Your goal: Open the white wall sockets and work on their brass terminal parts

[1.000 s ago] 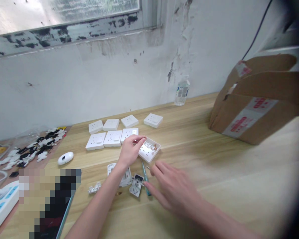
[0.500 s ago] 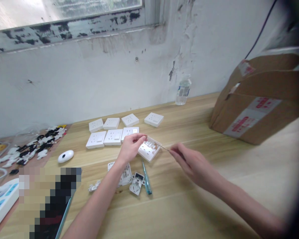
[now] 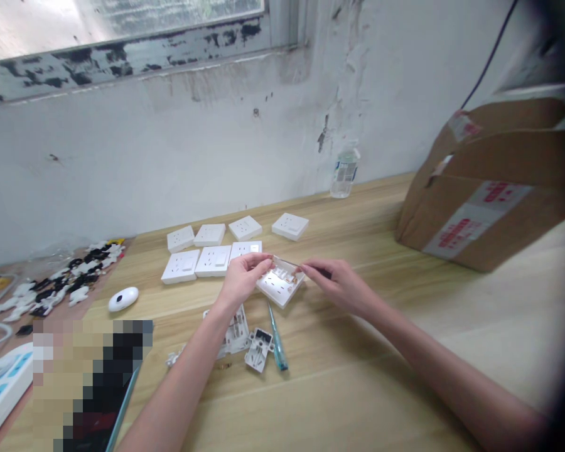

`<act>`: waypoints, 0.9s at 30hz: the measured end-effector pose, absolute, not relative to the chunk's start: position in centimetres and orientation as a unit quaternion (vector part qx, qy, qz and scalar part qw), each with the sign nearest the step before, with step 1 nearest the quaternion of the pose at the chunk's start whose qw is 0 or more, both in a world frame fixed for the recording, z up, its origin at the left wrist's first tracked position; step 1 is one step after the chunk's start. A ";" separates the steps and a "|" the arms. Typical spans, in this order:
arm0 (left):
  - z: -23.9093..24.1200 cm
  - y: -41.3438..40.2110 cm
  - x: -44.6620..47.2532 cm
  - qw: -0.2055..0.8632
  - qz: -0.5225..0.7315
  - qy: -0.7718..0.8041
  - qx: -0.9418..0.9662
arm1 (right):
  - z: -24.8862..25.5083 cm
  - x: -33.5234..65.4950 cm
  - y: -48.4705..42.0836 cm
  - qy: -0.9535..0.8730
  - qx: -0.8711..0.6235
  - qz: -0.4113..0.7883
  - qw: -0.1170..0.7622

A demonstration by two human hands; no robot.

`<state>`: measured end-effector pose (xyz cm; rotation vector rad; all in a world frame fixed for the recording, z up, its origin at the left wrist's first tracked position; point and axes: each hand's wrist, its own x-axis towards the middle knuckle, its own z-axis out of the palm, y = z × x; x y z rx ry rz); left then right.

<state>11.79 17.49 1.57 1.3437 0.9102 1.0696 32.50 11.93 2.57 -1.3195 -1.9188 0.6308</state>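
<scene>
White open socket [image 3: 279, 287] (one) is clamped by the left hand [image 3: 240, 277] near seven closed sockets [image 3: 213, 260]; one thin rod [image 3: 286, 261] is pinched by the right hand [image 3: 343, 285]. Red print [image 3: 456, 233] on one box [image 3: 513, 164] cannot be read.

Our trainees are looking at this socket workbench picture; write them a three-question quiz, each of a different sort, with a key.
1. Multiple choice. Which thing does the left hand touch?
A) the clear bottle
B) the open white shell
C) the cardboard box

2. True or false. The teal-handled tool lies on the table, and the right hand is not holding it.

3. Count. How many white socket plates sit in the back row, the one nearest the wall?

Key: 1. B; 2. True; 3. Four
</scene>
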 end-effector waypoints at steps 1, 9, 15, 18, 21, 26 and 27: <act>1.6 17.5 11.8 0.567 0.452 0.385 0.571 | 2.6 32.5 11.9 -0.741 -0.512 0.248 0.356; 1.5 17.4 11.9 0.584 0.453 0.374 0.561 | 2.7 32.5 11.9 -0.732 -0.508 0.273 0.363; 1.8 17.2 11.9 0.588 0.454 0.375 0.554 | 2.7 32.4 11.8 -0.730 -0.499 0.293 0.363; 1.7 17.2 12.0 0.588 0.454 0.378 0.553 | 2.7 32.3 11.9 -0.723 -0.496 0.310 0.367; 1.7 17.2 12.0 0.588 0.452 0.380 0.553 | 2.7 32.1 11.9 -0.718 -0.492 0.323 0.372; 1.8 17.1 11.9 0.587 0.448 0.383 0.555 | 2.6 31.8 11.8 -0.709 -0.483 0.316 0.406; 1.8 17.1 11.9 0.586 0.447 0.384 0.556 | 2.5 31.8 11.8 -0.703 -0.485 0.314 0.416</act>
